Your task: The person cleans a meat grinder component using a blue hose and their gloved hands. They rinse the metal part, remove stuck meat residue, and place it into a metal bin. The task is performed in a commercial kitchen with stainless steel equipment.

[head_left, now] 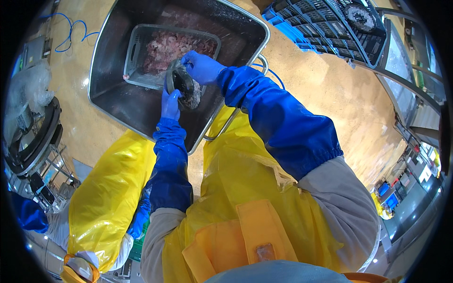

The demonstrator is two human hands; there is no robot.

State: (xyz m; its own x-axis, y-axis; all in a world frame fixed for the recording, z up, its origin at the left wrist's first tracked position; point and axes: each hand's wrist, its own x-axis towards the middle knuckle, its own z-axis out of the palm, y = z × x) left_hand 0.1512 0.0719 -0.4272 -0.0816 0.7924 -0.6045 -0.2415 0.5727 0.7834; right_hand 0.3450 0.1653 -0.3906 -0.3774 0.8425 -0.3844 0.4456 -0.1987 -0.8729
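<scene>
Tan flooring (330, 92) surrounds a deep metal bin (111, 70), which contains a grey basket (132, 63) of pink meat scraps (163, 47). One dark round part (178, 84) is located above the basket's near side, between both gloved hands. Left hand (170, 104): thumb and fingers pinch the near left rim. Right hand (204, 68): fingers bent together at the far right edge; fingertip pressure cannot be determined. Handling: probably stiff, fairly heavy and slippery; grip opposite points of the rim, clear of the pale residue (194, 98). Orientation: tilted, long axis running far to near, near end slanting right; front face cannot be identified.
</scene>
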